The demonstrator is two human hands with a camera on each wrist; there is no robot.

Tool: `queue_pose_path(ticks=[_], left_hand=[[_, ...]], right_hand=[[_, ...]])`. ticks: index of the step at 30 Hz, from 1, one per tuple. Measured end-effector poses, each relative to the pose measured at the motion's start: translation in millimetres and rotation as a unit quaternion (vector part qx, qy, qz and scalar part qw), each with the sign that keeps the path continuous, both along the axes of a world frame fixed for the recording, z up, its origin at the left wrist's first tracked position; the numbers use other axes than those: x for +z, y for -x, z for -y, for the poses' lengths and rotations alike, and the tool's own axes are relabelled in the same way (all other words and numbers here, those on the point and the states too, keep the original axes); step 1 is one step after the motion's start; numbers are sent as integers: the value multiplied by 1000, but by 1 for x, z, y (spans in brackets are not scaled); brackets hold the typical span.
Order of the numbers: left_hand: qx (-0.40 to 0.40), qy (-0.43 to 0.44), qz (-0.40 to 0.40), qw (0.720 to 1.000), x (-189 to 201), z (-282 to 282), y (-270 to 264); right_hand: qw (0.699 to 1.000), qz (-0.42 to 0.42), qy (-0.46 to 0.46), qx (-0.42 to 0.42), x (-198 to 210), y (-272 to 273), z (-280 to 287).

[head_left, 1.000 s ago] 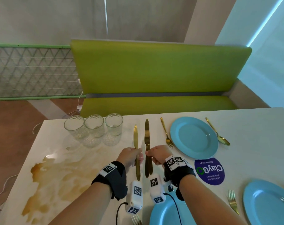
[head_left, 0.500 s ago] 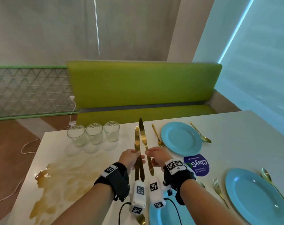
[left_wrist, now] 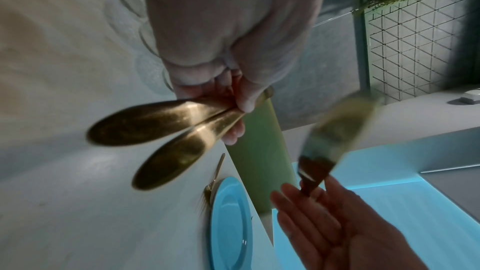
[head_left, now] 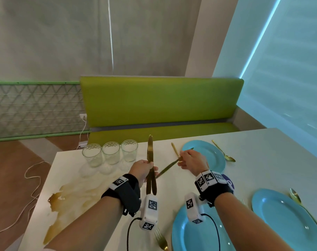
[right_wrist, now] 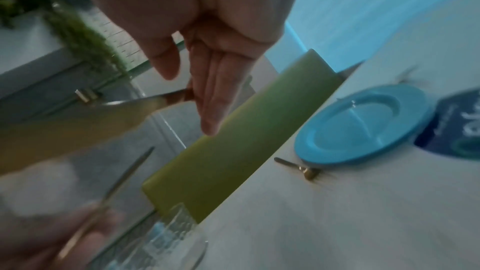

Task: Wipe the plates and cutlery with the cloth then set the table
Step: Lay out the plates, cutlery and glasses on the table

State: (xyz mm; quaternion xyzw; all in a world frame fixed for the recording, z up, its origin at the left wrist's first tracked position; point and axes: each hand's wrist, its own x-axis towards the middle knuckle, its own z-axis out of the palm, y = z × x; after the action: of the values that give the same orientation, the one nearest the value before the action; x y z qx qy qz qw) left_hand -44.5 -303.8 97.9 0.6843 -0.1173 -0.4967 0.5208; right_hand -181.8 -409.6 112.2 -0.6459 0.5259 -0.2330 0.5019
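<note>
The left grip (head_left: 144,169) is closed round two gold table knives (head_left: 150,160), held upright with their blades pointing up and their rounded handle ends hanging below the fist; the left wrist view shows thumb and fingers pinching both handles together. The right grip (head_left: 191,160) pinches a third gold knife (head_left: 167,167) near one end, so that it slants down toward the left hand with its far tip close beside the upright pair. A second ago both hands were low and side by side over the white worktop (head_left: 263,160), each on one of the knives lying there. Now the knives are off the surface, and the right hand has swung away toward the far round blue plate (head_left: 210,156), next to the gold fork (head_left: 175,151) lying at that plate's left.

That suggests the knives are being dealt out to place settings, the right hand's one probably going to the far plate first. No cloth shows in any view, so whether these knives have been wiped cannot be told. Two more blue plates (head_left: 284,220) sit at the near edge with a fork and a spoon by them, still without knives. Three clear ribbed glasses (head_left: 110,154) stand grouped behind a brown spill (head_left: 67,200).
</note>
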Motion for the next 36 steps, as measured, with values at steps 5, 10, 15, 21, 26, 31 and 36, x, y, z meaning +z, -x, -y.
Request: queue_pose_path(ticks=[5, 10, 15, 21, 26, 31, 36], left_hand=[[-6, -7, 28, 1000, 0, 24, -12], [2, -19, 60, 998, -13, 50, -31], [9, -38, 77, 996, -26, 70, -44], [6, -55, 77, 996, -38, 86, -51], [-8, -59, 80, 995, -48, 92, -52], [-17, -70, 81, 994, -57, 93, -47], [-20, -77, 79, 994, -61, 93, -44]], right_hand=[[966, -221, 126, 44, -3, -8, 40], [972, -219, 42, 68, -40, -28, 91], [955, -275, -28, 112, -84, -52, 123], [877, -438, 32, 195, -115, -85, 141], [837, -507, 68, 195, -124, -104, 153], [825, -513, 136, 193, -128, -109, 160], [834, -488, 160, 199, -133, -109, 164]])
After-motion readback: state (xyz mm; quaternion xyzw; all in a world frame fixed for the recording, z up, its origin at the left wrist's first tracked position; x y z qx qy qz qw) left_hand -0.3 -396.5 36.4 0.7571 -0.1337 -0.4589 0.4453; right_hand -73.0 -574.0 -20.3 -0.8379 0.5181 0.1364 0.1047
